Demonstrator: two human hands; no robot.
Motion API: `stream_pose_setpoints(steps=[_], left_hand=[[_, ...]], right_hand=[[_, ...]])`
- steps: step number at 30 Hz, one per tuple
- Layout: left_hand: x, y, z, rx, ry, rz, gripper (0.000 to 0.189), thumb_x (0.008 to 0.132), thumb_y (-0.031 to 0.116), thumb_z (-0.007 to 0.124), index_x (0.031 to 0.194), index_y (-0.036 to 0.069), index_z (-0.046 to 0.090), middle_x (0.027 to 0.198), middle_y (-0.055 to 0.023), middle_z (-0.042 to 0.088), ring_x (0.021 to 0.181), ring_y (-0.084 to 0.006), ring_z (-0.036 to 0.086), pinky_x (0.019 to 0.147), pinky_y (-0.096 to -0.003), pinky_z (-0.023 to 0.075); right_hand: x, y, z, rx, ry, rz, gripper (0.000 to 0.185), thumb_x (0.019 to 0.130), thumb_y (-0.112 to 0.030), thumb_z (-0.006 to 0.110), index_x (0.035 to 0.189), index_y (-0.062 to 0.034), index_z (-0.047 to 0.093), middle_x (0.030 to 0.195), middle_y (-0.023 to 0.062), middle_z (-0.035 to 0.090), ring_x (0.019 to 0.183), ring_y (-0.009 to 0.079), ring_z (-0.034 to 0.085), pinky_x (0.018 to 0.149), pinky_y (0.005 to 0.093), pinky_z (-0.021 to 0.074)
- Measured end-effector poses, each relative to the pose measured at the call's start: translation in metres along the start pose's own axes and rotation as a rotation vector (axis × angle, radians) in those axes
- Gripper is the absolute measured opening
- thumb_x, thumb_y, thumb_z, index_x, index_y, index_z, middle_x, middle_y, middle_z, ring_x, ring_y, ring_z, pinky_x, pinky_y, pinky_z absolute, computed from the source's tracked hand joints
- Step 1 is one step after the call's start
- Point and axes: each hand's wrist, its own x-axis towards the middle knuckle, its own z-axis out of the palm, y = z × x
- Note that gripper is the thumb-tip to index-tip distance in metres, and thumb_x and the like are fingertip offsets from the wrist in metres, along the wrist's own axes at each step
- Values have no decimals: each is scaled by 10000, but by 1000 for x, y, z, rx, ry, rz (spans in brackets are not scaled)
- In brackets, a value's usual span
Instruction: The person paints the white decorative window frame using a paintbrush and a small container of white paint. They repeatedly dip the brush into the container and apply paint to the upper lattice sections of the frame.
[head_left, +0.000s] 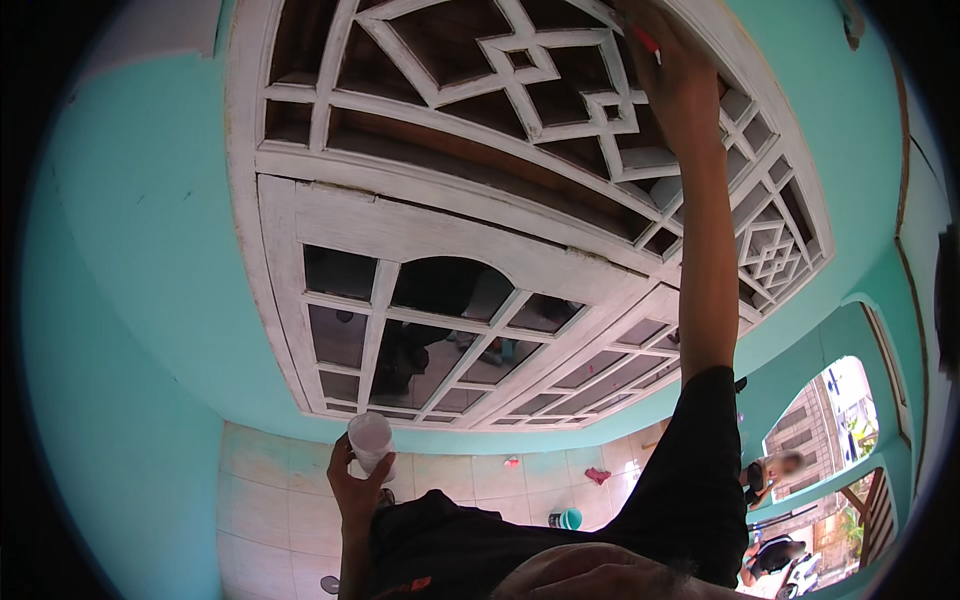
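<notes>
My left hand (352, 484) is wrapped around a white plastic cup (370, 435), held upright low in front of the window. What is inside the cup cannot be made out clearly. Stretched up high, my right hand (679, 82) grips a slim red-handled tool (645, 39); its working end is hidden. That hand is against or just in front of the wooden lattice transom (532, 124), whose white paint looks thin and streaky. Below the transom, a white wooden window sash (450, 225) holds several dark, reflecting glass panes (435, 289).
Turquoise walls (142, 247) surround the window frame. On the tiled floor (255, 510) are a small turquoise bucket (571, 518) and a crumpled red cloth (598, 475). Two people, one higher (772, 472) and one lower (776, 553), appear near arched openings at right.
</notes>
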Motion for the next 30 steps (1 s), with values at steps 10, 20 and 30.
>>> stream_pose_setpoints(steps=[10,20,30], left_hand=[[-2,-2,0,-11,16,-6,604,694,118,869,1224,-15,612,1103,-144,689,1006,-247,664,891,-378,505],[-2,0,4,-17,9,-8,602,695,126,867,1221,-20,614,1097,-144,690,1005,-249,666,882,-378,505],[-4,4,1,21,17,10,593,694,120,866,1213,-20,617,1079,-145,693,995,-250,670,878,-381,507]], right_hand=[[-3,-18,-4,88,248,-141,301,827,30,736,1114,-48,698,1159,118,713,1030,277,708,871,337,564],[-1,-20,4,68,316,-96,277,836,35,725,1096,-58,704,1119,104,727,1009,268,711,870,333,563],[6,-22,0,105,228,53,266,905,21,652,1168,-23,647,1151,178,679,937,373,685,759,417,560]])
